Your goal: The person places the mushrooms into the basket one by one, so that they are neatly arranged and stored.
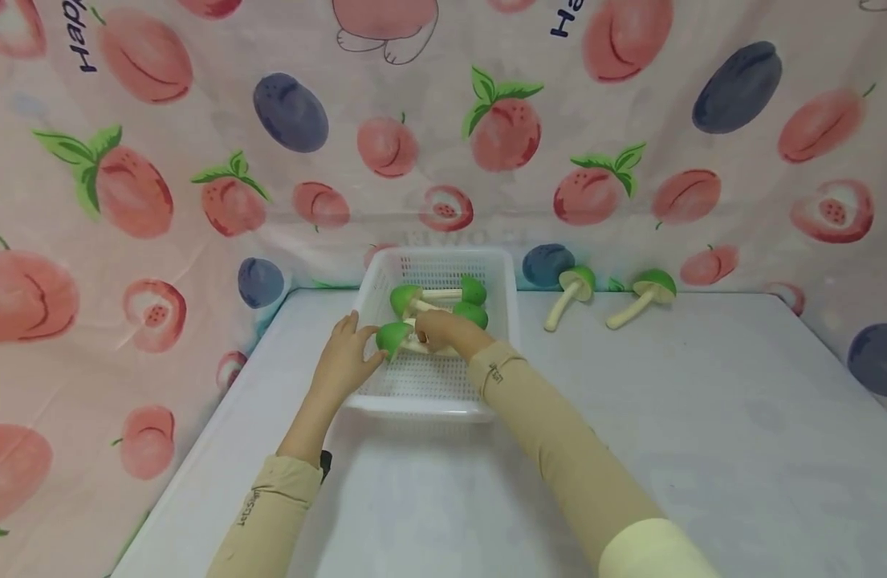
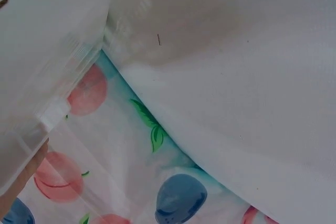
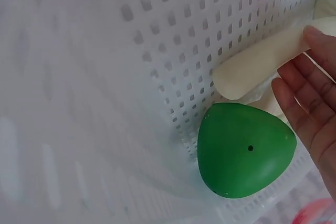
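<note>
A white plastic basket (image 1: 421,411) with perforated walls holds several artificial mushrooms with green caps and cream stems. My right hand (image 1: 443,331) reaches inside it and pinches the stem of a mushroom (image 3: 257,66); in the right wrist view the thumb lies on top of the stem and the fingers sit below. At the basket's left rim, my left hand (image 1: 344,361) has its fingers spread, with thumb and index tips right beside a green cap (image 1: 392,339). Another green cap (image 3: 247,150) sits below the pinched stem. One left finger (image 2: 26,174) shows along the basket's outer wall.
Two more mushrooms lie on the white table to the right of the basket: one close by (image 1: 569,297), the other farther right (image 1: 643,297). A fruit-printed cloth (image 1: 429,80) hangs behind and along the sides of the table.
</note>
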The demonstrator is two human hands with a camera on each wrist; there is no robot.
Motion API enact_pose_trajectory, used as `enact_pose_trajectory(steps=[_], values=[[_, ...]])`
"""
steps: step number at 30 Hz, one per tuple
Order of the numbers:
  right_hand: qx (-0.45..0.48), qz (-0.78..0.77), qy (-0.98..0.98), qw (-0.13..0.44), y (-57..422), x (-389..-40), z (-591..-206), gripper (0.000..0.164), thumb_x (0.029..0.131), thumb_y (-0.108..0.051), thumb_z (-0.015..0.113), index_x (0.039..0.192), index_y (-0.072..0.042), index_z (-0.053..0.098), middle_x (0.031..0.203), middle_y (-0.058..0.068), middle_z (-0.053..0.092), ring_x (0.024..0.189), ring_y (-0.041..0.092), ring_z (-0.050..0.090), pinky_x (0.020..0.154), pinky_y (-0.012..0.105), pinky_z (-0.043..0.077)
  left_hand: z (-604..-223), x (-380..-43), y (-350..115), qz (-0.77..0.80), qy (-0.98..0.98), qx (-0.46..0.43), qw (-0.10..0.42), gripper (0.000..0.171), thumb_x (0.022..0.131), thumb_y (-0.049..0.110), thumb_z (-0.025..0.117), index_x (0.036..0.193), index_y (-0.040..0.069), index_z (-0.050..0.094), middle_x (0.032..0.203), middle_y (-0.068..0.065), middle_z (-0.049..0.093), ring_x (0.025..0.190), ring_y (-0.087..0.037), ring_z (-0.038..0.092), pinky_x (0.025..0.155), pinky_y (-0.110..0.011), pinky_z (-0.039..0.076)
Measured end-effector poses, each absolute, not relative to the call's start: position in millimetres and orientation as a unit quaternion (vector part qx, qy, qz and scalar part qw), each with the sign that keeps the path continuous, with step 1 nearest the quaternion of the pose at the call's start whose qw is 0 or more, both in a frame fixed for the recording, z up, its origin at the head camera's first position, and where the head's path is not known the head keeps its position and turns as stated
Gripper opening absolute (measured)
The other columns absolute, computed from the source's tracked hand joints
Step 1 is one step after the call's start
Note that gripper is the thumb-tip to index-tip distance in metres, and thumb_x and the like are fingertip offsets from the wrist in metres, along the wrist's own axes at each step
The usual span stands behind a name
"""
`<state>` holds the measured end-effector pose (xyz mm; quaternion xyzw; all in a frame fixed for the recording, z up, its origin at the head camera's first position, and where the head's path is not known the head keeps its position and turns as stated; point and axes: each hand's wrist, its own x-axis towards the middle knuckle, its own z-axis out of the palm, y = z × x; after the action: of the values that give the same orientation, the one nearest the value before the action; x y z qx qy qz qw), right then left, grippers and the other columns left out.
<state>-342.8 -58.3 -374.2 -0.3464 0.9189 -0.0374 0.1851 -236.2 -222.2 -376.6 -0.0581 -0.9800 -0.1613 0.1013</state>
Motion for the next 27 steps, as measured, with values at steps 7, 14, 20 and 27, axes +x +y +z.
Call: enact_pose_trajectory(steps=[7,14,20,27], values=[[-0.353,-0.038,0.918,0.178,-57.3,-345.1,-377.2,0.02,0.086,-0.006,0.067,0.105,-0.004,0.066,0.11,0.009,0.067,0.104,0.024,0.061,0.092,0.031,0.05,-378.1,-236.4,-223.0,-0.16,-0.98,-0.056,0.1,0.047,0.087,0.027,0.067,0.125,0.0,0.058,0.145,-0.033,0.033,0.137,-0.045,0.03,0.109,-0.057,0.032],[-0.372,-0.051,0.909,0.181,-57.7,-344.5,-375.1,0.021,0.083,-0.007,0.069,0.103,-0.001,0.065,0.105,0.01,0.068,0.098,0.021,0.063,0.086,0.027,0.052,-376.1,-236.9,-222.7,-0.16,-0.98,-0.059,0.102,0.047,0.087,0.028,0.066,0.125,0.0,0.058,0.145,-0.033,0.033,0.136,-0.045,0.03,0.108,-0.057,0.032],[-0.324,-0.072,0.934,0.133,-57.2,-345.5,-374.7,0.018,0.084,-0.009,0.068,0.101,-0.005,0.065,0.098,0.008,0.068,0.09,0.02,0.062,0.085,0.029,0.052,-376.3,-236.1,-222.9,-0.162,-0.979,-0.059,0.107,0.046,0.087,0.026,0.066,0.124,0.0,0.058,0.144,-0.033,0.033,0.136,-0.046,0.03,0.107,-0.058,0.033],[-0.3,-0.058,0.946,0.112,-57.0,-348.7,-381.2,0.027,0.081,-0.01,0.072,0.107,-0.007,0.065,0.102,0.008,0.068,0.094,0.02,0.063,0.089,0.03,0.052,-377.8,-236.5,-222.8,-0.166,-0.979,-0.058,0.106,0.045,0.087,0.026,0.066,0.124,0.001,0.059,0.145,-0.033,0.033,0.136,-0.045,0.03,0.109,-0.057,0.032]])
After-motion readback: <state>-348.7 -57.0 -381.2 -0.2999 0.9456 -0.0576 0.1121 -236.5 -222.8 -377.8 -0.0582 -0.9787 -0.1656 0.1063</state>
